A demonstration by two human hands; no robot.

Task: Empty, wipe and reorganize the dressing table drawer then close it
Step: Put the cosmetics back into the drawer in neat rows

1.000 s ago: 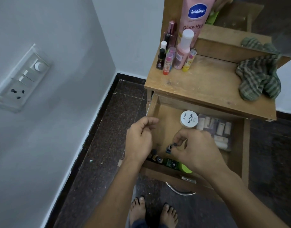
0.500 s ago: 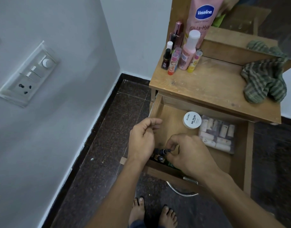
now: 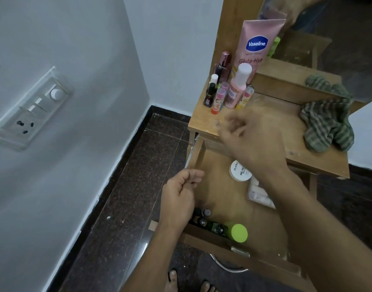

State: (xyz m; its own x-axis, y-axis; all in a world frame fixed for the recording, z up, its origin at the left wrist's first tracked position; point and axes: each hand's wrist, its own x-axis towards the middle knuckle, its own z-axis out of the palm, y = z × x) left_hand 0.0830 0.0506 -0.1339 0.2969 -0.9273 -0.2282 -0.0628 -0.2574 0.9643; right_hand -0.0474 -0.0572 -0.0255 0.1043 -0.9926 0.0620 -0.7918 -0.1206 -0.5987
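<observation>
Emptying is part done, nothing more. The drawer is pulled fully out from under the tabletop and still holds stock: a white nail polish remover tub near the drawer's back, a clear pouch of small tubes just beside it, and small dark bottles plus a green-capped bottle against the drawer's front wall.

Already out: a cluster of lip balms and bottles at the tabletop's far left corner, in front of the pink Vaseline tube.

Right hand is above the tabletop's front edge, blurred, fingers loosely curled; cannot tell if it carries anything. Left hand hangs over the drawer's left side, fingers half curled, apparently holding nothing.

Left to do, by my read: clear the remaining items, wipe, restock, close. The green striped cloth lies bunched at the tabletop's right end, likely the wipe.

Room: tabletop is worn wood; white walls meet in a corner left of the table, a switch panel on the wall, dark speckled floor tiles.
</observation>
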